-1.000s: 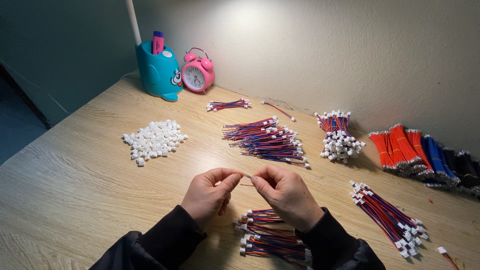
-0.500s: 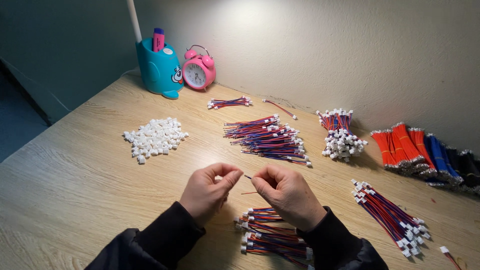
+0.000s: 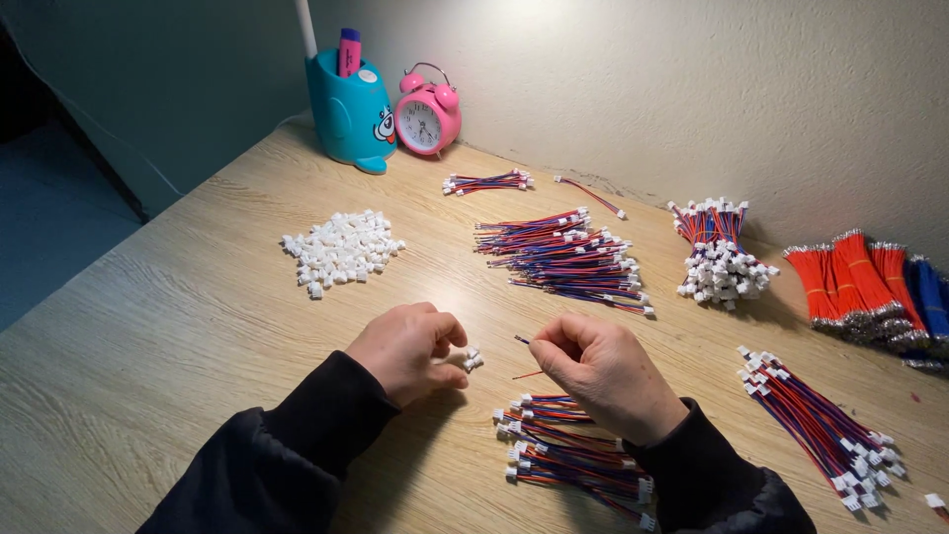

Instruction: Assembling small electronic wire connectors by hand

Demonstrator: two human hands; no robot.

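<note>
Grip: our left hand pinches a white plug; our right hand pinches thin wires, both just above the table | Handling: we judge plug light, hard, slippery; wires limp, so hold near the tips | Around: wire bundle under right wrist, plug heap beyond.

Against the wall, a teal cartoon pen holder with a pink marker, beside a pink alarm clock. At far right, bundled orange wires and blue ones, possibly tinned at the ends.
</note>
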